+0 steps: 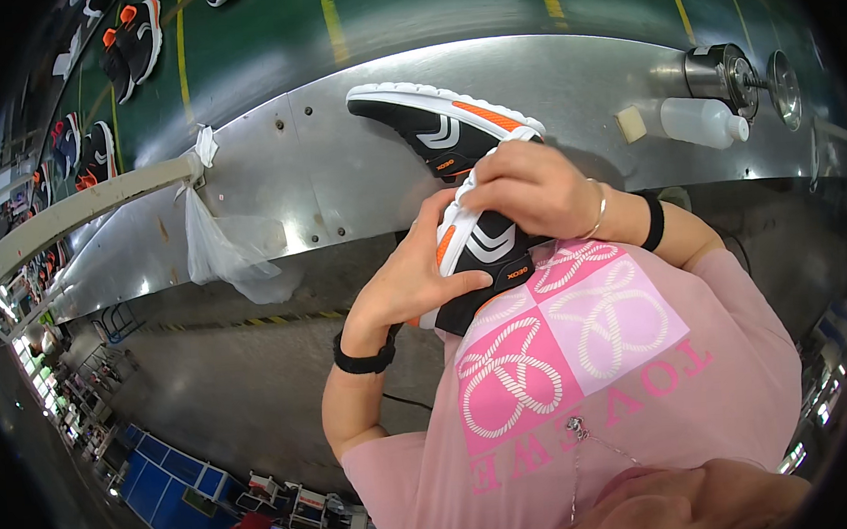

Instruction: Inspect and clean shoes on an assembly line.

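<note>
A black sneaker (492,240) with a white sole and orange trim is held up close to my chest, sole edge away from me. My left hand (407,283) grips one end of it, thumb across the black upper and fingers around the sole. At the other end, my right hand (537,190) has bent fingers pressed together against the white sole edge. Whether those fingertips also hold something small is hidden. Just beyond, a matching sneaker (436,130) lies on its side on the metal bench (342,163).
On the bench's right stand a pale block (631,125), a white plastic bottle (703,121) and a metal canister (720,75). A plastic bag (219,242) hangs from a beige rail (94,197) at left. Beyond runs a green surface (259,43) with more shoes (134,45).
</note>
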A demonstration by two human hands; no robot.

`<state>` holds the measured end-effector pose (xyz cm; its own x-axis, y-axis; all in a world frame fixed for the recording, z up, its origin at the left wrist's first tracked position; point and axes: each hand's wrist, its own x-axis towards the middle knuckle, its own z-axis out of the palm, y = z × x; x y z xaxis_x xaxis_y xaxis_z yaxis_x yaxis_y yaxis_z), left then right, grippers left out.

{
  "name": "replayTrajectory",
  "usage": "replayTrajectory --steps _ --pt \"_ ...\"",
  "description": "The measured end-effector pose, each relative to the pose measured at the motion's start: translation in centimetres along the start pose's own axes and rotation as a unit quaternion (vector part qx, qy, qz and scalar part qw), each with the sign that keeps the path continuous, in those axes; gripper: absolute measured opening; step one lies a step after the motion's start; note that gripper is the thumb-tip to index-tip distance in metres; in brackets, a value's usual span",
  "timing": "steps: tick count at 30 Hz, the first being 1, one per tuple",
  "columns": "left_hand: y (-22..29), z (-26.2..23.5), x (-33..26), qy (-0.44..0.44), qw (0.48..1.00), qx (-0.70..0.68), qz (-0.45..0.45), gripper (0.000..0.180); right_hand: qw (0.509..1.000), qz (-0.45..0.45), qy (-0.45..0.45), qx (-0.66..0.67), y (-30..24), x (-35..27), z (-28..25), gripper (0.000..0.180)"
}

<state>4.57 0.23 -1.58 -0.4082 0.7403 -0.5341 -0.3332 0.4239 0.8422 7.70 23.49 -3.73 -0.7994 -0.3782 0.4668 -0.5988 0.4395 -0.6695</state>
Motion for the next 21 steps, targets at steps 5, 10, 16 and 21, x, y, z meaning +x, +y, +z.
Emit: replayTrajectory --steps 5,10,16,21 --pt "-0.6 -0.2 0.1 -0.01 1.0 0.006 0.007 0.1 0.999 0.017 0.029 -0.024 1.3 -1.3 -1.1 0.024" --pt "-0.6 0.1 0.1 -0.009 1.0 0.0 -0.003 0.101 0.995 0.086 0.045 -0.025 0.7 -1.2 -1.1 0.023" --pt "-1.0 0.1 -0.1 -0.011 1.0 0.002 0.016 0.1 0.994 0.089 0.054 -0.015 0.1 -0.9 -0.4 0.016" --pt "-1.3 0.2 -0.4 0.007 1.0 0.0 0.017 0.099 0.972 0.219 0.086 0.006 2.3 -3.2 -2.3 0.015"
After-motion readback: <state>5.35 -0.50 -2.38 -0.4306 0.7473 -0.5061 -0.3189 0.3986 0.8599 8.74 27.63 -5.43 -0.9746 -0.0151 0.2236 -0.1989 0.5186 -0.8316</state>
